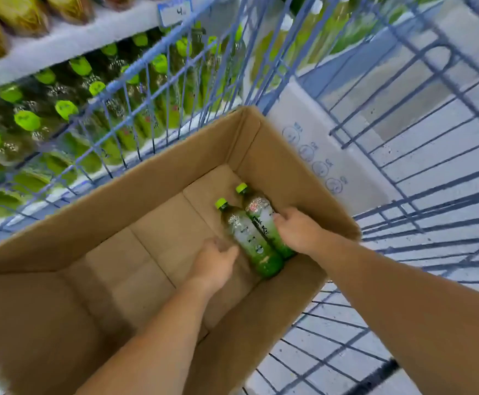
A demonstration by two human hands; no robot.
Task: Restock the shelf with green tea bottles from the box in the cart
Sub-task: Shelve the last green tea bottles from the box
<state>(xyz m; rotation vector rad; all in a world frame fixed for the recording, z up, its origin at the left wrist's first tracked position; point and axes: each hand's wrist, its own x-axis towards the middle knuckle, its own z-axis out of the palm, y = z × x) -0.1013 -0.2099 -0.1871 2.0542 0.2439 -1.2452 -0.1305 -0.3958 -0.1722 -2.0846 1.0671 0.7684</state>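
Two green tea bottles with lime caps lie side by side at the right end of an open cardboard box (152, 172). My left hand (214, 259) reaches the left bottle (249, 240), fingers curled against its side. On the right bottle (259, 210) sits my right hand (296, 228), its fingers wrapped over the body. The box stands inside a blue wire cart (158, 89). Through the cart's bars, the shelf (61, 49) at upper left shows rows of the same green-capped bottles (27, 119).
A closed white carton (312, 143) with printed symbols lies in the cart beyond the box. The upper shelf holds yellowish bottles (19, 12) and a price tag (175, 11). Grey floor tiles show through the cart's right side.
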